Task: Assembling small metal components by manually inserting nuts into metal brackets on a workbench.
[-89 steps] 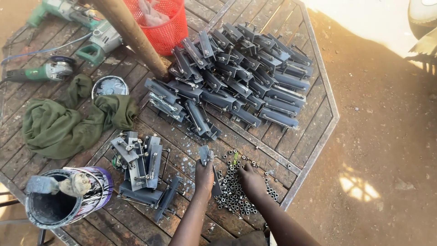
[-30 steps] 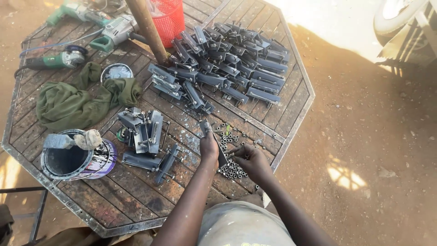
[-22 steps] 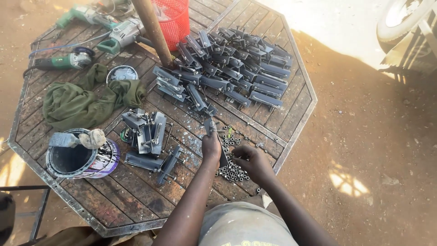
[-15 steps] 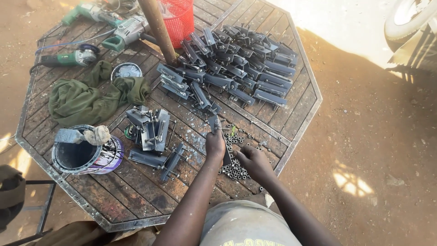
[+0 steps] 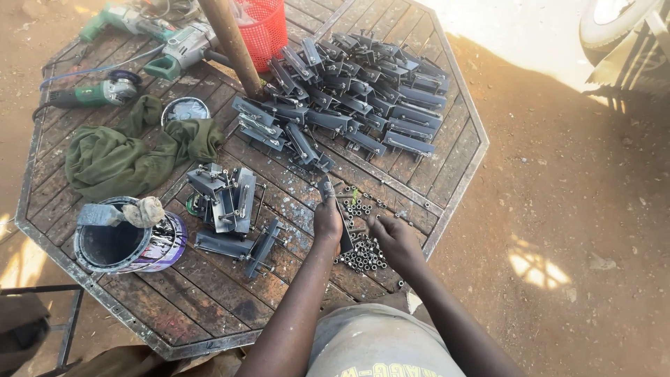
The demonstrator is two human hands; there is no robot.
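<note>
Fingers of the left hand (image 5: 328, 218) are wrapped around a dark metal bracket (image 5: 335, 209), which stands on edge on the wooden table (image 5: 209, 307), its upper end poking out above the knuckles and its lower end reaching down towards the heap of small nuts (image 5: 363, 253). That grasp looks firm. The right hand (image 5: 394, 237) lies just beside it, fingers curled down into the nuts, though whether anything sits pinched between the fingertips I cannot tell from this height.

To do this well, I would judge that the bracket should be kept steady and upright against the boards, so one nut can be drawn from the heap and brought to it without the piece twisting (loose nuts roll readily, and the gaps between the slats would swallow one). Working close to the heap keeps each reach short.

Further out, to the left, a small cluster of brackets (image 5: 227, 199) with bolts through them lies near a paint tin (image 5: 129, 241). Beyond are a green cloth (image 5: 125, 153) and, towards the far edge, a large pile of brackets (image 5: 363, 91), a wooden post (image 5: 230, 42), a red basket (image 5: 265, 28) and green power tools (image 5: 139, 42).
</note>
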